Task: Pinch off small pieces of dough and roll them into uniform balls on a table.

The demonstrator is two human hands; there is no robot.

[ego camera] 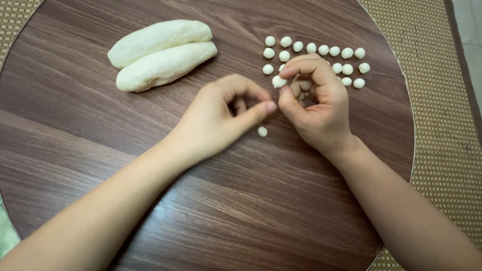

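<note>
- Right hand (317, 100) is curled over the table, thumb and forefinger pinched on a small dough piece (278, 81) — more dough seems tucked in the folded fingers, though that part is hard to make out.
- Left hand (221, 118) sits just beside it, loosely closed, thumb stretched toward the right thumb; it grips nothing that shows.
- One loose dough ball (262, 131) lies on the wood just below both thumbs, apart from the rest.
- Behind the right hand, rows of small dough balls (321, 55) line up neatly, near the far edge of the round wooden table (75, 165).
- Two long dough logs (160, 52) rest side by side, touching, well to the left.
- To do this pinch well, I'd say — keep each piece matched to the balls already laid out, and nip it off cleanly so it doesn't stretch or smear.
</note>
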